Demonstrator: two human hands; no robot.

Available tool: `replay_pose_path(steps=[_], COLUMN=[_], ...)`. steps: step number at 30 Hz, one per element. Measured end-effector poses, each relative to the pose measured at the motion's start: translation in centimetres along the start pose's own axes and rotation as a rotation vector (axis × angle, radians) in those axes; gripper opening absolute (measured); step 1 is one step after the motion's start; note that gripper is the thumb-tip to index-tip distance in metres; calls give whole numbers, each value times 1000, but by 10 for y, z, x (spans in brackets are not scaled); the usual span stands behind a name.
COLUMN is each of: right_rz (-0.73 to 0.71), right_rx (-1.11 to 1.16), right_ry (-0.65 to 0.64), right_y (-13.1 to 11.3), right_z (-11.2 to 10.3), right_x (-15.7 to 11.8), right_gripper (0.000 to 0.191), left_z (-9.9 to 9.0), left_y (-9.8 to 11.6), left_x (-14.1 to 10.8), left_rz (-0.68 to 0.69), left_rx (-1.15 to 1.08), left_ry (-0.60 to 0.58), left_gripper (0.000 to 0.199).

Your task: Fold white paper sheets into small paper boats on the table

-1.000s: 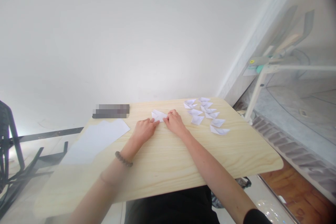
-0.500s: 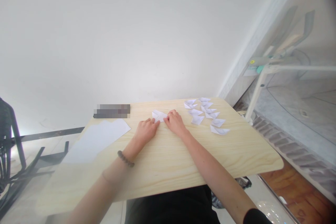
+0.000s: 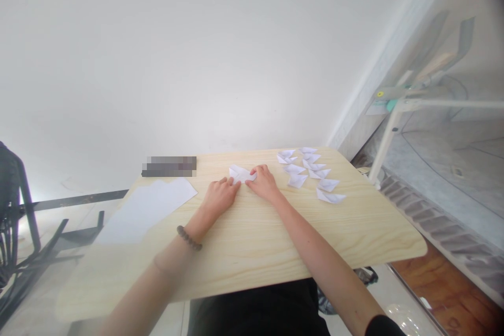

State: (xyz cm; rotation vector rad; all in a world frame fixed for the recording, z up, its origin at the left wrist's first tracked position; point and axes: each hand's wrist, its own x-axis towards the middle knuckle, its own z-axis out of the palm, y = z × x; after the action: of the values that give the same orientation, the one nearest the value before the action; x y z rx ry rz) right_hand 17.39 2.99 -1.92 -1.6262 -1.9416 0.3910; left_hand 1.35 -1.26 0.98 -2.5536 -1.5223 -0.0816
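A partly folded sheet of white paper (image 3: pixel 241 174) lies near the far edge of the wooden table (image 3: pixel 252 241). My left hand (image 3: pixel 221 194), with a beaded bracelet on its wrist, presses the paper's lower left edge with its fingertips. On the other side, my right hand (image 3: pixel 263 182) pinches the paper's right end between thumb and fingers. To the right of that hand stand several folded white paper boats (image 3: pixel 296 180) in loose rows. Parts of the paper are hidden under my fingers.
A fanned stack of white sheets (image 3: pixel 145 210) lies on the table's left side. Behind it is a dark, pixelated object (image 3: pixel 169 166). A white wall (image 3: pixel 236 63) rises behind the table. A black chair (image 3: pixel 16 194) stands at left, a white metal frame (image 3: pixel 388 142) at right.
My right fingers have opened slightly and shifted on the right end, so more of the folded paper shows. The left hand stays in place. The view has shifted very slightly.
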Motion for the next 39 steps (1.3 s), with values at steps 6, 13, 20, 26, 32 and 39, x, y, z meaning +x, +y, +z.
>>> replay_pose_path(steps=[6,13,20,26,32,39], right_rz=[-11,-30,-13,4,-4,-2], right_rx=[150,183,26,-63,-80,-111], right_ry=[-61,-73,29,12,14,61], right_y=[9,13,-3,-9,-9,-14], right_z=[-5,-5,-3,-1,0,0], right_x=[4,5,-4,-4,-5,-9], right_gripper=[23,21,24,31,32,38], left_z=[-2,-5,-4,-3,-3,0], left_y=[1,-9,-6,-6,-11,-11], left_x=[1,-5,-8,-6,-8,-6], left_rz=[-22,-29,10,14,36,86], left_rx=[-11,-106,-90,-102,-120,-142], left_ry=[-19,38,50,33,53,99], left_gripper=[25,28,29,31,34,30])
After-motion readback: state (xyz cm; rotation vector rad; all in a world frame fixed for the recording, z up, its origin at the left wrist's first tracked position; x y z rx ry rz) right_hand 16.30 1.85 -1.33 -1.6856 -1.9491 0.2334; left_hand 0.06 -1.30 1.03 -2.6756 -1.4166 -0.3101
